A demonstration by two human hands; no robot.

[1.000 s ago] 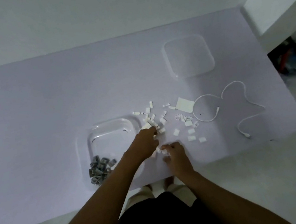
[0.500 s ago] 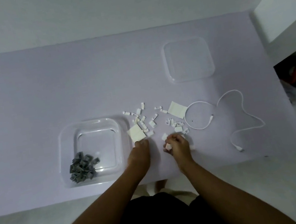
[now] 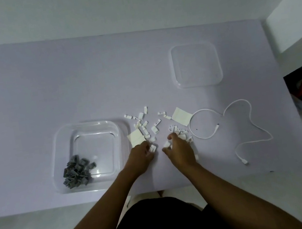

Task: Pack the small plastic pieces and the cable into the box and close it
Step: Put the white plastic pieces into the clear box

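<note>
A clear plastic box [image 3: 87, 128] sits at the table's front left with a heap of grey pieces [image 3: 77, 170] in its near corner. Small white plastic pieces [image 3: 144, 124] lie scattered to its right. My left hand [image 3: 140, 156] has its fingers curled over a few white pieces just right of the box. My right hand [image 3: 179, 150] pinches a white piece beside another cluster of pieces [image 3: 178, 130]. The white cable [image 3: 249, 116] lies looped further right. The clear lid [image 3: 195, 64] lies flat at the back right.
Two pale square cards [image 3: 180, 118] lie among the white pieces, one next to the box. The lilac table [image 3: 43, 88] ends at a front edge just behind my forearms. A white ledge [image 3: 294, 28] rises at the right, with dark clutter below it.
Both hands have shifted among the white pieces, and the right hand has picked one up. The camera has tilted, so the box and lid sit more to the left in view.
</note>
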